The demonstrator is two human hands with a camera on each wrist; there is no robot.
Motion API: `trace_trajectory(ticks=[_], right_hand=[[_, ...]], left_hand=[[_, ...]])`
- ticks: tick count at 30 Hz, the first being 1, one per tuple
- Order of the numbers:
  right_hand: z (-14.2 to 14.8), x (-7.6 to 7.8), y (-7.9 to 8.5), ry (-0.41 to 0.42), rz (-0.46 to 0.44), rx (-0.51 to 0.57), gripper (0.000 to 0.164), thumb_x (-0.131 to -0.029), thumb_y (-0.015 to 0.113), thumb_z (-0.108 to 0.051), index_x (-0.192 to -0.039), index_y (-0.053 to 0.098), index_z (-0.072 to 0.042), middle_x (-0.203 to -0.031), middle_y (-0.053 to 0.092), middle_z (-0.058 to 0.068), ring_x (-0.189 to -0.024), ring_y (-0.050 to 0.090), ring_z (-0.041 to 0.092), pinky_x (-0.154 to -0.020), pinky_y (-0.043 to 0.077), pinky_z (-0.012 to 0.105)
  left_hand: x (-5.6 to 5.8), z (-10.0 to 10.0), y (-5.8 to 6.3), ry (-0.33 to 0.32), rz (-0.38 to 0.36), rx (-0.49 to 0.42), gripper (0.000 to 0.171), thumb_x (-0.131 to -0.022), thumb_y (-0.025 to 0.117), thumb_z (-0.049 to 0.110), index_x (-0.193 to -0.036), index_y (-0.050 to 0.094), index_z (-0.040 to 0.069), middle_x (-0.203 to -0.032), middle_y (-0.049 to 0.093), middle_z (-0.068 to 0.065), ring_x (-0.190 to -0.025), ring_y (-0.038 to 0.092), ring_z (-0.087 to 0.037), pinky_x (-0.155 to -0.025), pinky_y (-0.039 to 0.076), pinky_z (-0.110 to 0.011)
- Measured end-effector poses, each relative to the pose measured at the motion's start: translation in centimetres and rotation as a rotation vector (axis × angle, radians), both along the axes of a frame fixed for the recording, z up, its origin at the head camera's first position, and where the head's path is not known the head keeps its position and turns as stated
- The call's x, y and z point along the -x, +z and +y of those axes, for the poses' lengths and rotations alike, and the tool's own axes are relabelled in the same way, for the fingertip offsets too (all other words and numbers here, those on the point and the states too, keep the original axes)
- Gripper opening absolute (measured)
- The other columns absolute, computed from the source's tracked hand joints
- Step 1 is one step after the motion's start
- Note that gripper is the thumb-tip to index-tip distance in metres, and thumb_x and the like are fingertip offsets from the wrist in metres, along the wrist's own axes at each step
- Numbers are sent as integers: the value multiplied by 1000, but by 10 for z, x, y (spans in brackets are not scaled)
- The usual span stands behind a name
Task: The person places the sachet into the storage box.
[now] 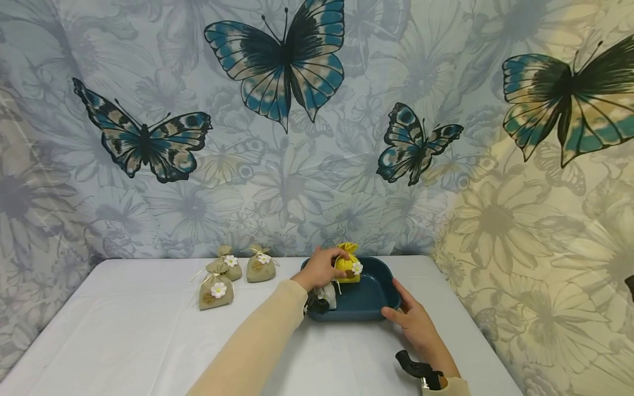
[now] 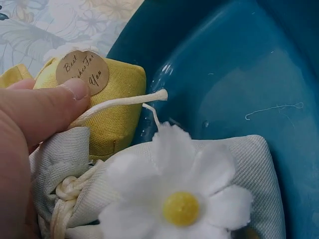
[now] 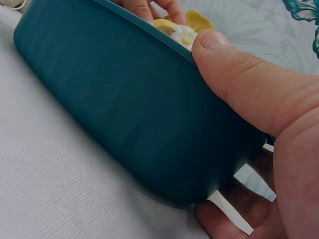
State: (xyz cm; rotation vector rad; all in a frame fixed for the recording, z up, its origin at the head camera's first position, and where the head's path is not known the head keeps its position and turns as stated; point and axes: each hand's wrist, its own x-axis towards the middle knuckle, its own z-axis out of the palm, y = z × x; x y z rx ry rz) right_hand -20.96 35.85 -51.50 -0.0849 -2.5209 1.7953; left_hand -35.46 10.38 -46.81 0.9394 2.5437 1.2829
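Observation:
My left hand (image 1: 321, 269) reaches into the left part of a blue plastic basin (image 1: 361, 315) and holds a small yellow cloth sachet (image 1: 353, 278) with a white flower. In the left wrist view the thumb presses near the round paper label (image 2: 82, 69) on the yellow sachet. Just in front of it in the basin lies a white sachet (image 2: 256, 157) with a drawstring and a white daisy, partly hidden by the wrist in the head view. My right hand (image 1: 415, 324) grips the basin's right end, thumb at the rim and fingers around the lower side.
Several beige burlap sachets with white flowers, such as the front one (image 1: 214, 291), stand on the white-covered table (image 1: 129, 330) left of the basin. A butterfly-printed cloth (image 1: 297, 203) hangs right behind the table. Black straps (image 1: 421, 369) circle both wrists.

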Motion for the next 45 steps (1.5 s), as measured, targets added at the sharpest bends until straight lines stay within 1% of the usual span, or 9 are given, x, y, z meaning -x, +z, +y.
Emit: trace_trajectory(ticks=[6,14,19,24,28,31,34,40,45], right_hand=[[-2,0,0,0,4,-6,88,-92,75,-22,-161,21,-17,-162,20,14,-146,20,37,-107,31,48],[-6,0,1,-2,-13,13,91,-90,77,-24,-161,20,-19,-163,19,13,-146,18,37,-109,28,51],[-6,1,0,2,-15,9,90,-91,76,-24,-161,19,-20,-163,18,13,-147,18,37,-109,29,52],[-7,1,0,1,-9,3,90,-92,75,-24,-161,19,-19,-163,17,13,-147,17,37,-109,28,51],[-8,1,2,-3,-10,12,90,-91,76,-24,-161,20,-19,-163,17,13,-147,18,37,-109,28,50],[-8,0,3,0,-15,14,91,-91,76,-24,-161,19,-18,-163,16,14,-147,18,38,-109,29,51],[-7,0,3,-6,-23,4,92,-90,77,-26,-161,18,-17,-163,16,15,-146,18,39,-108,30,52],[-5,-1,4,-14,-35,-8,93,-90,77,-28,-161,17,-18,-163,16,16,-146,18,40,-108,30,54],[-4,-1,5,-5,-33,-8,93,-92,75,-27,-162,15,-18,-163,15,17,-146,18,40,-108,30,54]], left_hand=[[-1,-3,0,-8,32,37,33,-89,78,23,-120,66,25,-123,64,9,-107,62,-11,-118,1,-44],[-8,-6,3,-39,145,221,34,-91,76,24,-124,68,25,-121,66,11,-119,57,-14,-117,4,-49],[-10,-8,4,-27,136,230,35,-92,75,22,-126,69,24,-124,65,10,-122,56,-16,-117,4,-50],[-10,-12,8,21,74,142,28,-92,74,21,-120,72,22,-121,66,7,-119,57,-19,-115,5,-57],[-12,-18,18,63,-51,-20,24,-93,73,21,-117,73,21,-123,65,2,-118,57,-22,-108,33,-50],[-15,-23,27,71,-122,-103,25,-93,73,21,-118,72,21,-132,60,-1,-120,57,-23,-86,50,-44],[-17,-30,34,67,-149,-146,25,-93,73,20,-118,72,22,-137,56,-3,-124,54,-24,-85,50,-44],[-26,-52,41,80,-180,-204,29,-94,72,22,-123,70,24,-141,53,-1,-131,46,-30,-95,46,-50],[-38,-79,41,133,-127,-204,34,-94,71,29,-127,68,20,-138,55,-2,-129,48,-33,-95,44,-53]])
